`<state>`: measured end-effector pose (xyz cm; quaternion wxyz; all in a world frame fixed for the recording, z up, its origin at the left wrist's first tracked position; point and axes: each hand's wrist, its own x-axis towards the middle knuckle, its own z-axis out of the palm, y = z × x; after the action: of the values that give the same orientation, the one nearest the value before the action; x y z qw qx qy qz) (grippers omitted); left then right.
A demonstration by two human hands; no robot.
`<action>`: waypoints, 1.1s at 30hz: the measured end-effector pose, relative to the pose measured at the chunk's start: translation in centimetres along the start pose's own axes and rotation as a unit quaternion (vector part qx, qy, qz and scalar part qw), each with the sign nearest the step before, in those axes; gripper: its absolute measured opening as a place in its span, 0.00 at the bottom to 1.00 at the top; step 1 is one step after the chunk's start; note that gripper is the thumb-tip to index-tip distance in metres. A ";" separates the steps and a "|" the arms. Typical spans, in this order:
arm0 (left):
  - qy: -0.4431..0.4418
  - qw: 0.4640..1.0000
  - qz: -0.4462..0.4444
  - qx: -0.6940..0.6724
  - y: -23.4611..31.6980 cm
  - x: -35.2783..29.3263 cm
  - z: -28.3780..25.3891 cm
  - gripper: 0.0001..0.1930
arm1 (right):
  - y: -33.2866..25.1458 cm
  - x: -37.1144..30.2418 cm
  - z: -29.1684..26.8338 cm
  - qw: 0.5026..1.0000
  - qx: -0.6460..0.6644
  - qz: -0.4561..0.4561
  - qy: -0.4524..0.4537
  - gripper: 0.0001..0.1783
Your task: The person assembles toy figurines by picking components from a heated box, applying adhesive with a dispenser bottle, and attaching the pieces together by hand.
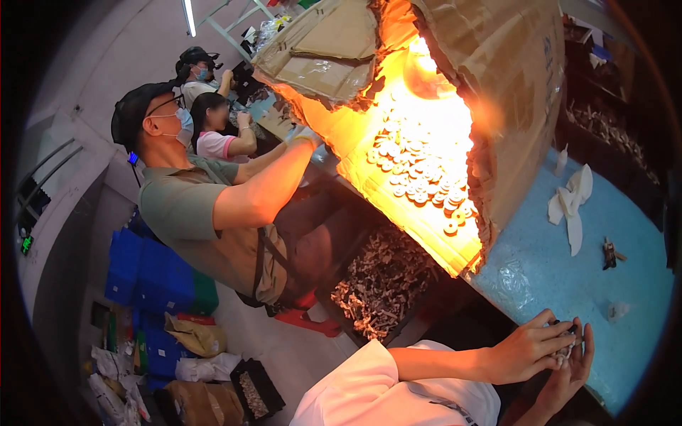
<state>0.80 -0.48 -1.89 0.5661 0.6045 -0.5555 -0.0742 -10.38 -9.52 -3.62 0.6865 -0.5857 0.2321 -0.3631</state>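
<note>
At the lower right, over the near edge of the blue tabletop (526, 266), both hands meet around a small part (565, 342) with dark and pale metallic areas. My left hand (524, 349) reaches in from the left, its fingers closed on one side of the part. My right hand (570, 375) comes up from below, with fingers and thumb pressed around the other side. The fingers cover much of the part, so its exact kind cannot be made out. Farther along the table lies another small dark part (609, 253).
A torn cardboard box (515, 106) shelters a glowing lamp (426, 71) above many ring-shaped parts (419, 170). White cloth pieces (572, 202) lie on the table. A black crate of metal parts (380, 284) stands below. One co-worker (206, 192) sits left; two more people are beyond.
</note>
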 end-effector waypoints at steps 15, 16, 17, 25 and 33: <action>0.023 0.999 0.026 -0.008 -0.1 0.2 -0.2 0.24 | -0.3 0.1 0.3 1.000 0.001 -0.007 -0.009 0.35; 0.020 0.999 0.025 -0.009 -0.1 0.2 -0.3 0.24 | -0.3 0.1 0.3 1.000 0.004 -0.009 -0.009 0.35; 0.017 1.000 0.023 -0.010 -0.1 0.2 -0.3 0.24 | -0.4 0.1 0.4 1.000 0.003 -0.009 -0.009 0.35; 0.019 1.000 0.009 -0.017 0.2 -0.3 -0.5 0.24 | -0.7 -0.3 0.8 1.000 0.020 -0.003 -0.003 0.35; 0.025 1.000 0.012 -0.014 0.6 -0.6 0.2 0.23 | -0.8 -0.9 0.2 1.000 0.020 -0.007 0.001 0.37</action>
<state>0.12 -0.02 -1.82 0.5890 0.5916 -0.5473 -0.0601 -11.00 -8.75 -2.92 0.6956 -0.5726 0.2216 -0.3730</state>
